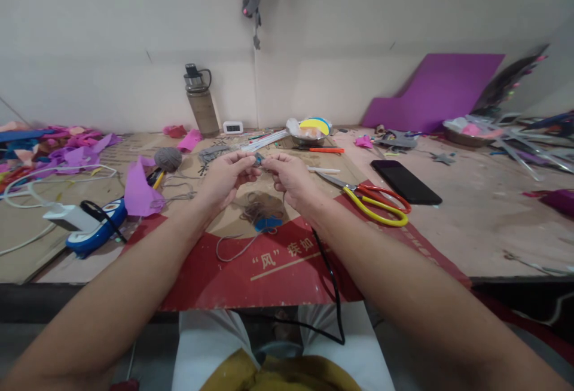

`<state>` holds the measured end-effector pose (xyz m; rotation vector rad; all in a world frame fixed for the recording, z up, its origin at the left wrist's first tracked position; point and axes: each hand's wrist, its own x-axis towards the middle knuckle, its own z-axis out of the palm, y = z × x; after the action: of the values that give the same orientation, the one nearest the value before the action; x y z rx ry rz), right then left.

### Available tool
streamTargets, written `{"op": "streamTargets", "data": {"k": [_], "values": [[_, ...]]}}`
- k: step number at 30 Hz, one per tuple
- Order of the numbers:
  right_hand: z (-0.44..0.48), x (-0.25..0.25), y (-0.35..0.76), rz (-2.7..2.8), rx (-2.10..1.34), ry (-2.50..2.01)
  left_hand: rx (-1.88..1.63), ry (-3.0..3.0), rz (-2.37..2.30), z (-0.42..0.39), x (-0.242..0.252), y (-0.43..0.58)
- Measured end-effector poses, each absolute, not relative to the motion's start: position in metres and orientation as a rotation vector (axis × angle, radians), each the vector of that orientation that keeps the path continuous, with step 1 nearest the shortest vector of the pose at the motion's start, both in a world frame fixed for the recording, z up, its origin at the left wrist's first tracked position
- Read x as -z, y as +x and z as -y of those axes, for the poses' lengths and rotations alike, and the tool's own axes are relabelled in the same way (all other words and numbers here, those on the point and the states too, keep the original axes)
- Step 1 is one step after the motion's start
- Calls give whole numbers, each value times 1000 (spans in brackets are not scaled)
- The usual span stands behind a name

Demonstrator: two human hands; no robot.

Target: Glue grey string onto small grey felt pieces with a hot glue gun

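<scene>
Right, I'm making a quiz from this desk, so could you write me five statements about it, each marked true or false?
1. The left hand and right hand pinch a small blue-grey piece. True.
2. The scissors have one red and one yellow handle. True.
3. The left hand holds the scissors. False: they lie on the work surface.
4. A dark phone lies near the scissors. True.
5. The phone leans against the wall. False: it lies flat.

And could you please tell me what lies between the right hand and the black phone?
The head view shows a white stick and scissors between the right hand and the black phone.
</scene>
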<state>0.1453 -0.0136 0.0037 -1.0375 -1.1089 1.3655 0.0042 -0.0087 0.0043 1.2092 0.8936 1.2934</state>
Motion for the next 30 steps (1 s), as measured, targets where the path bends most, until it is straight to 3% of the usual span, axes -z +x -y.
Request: {"op": "streamTargets", "data": {"k": [11, 30], "values": [[5, 7, 146, 1442, -952, -1051, -1239, 1496, -1093, 7, -4, -3], [12, 15, 137, 1571, -1062, -1005, -1473, 1264, -1076, 5, -8, -5]]}}
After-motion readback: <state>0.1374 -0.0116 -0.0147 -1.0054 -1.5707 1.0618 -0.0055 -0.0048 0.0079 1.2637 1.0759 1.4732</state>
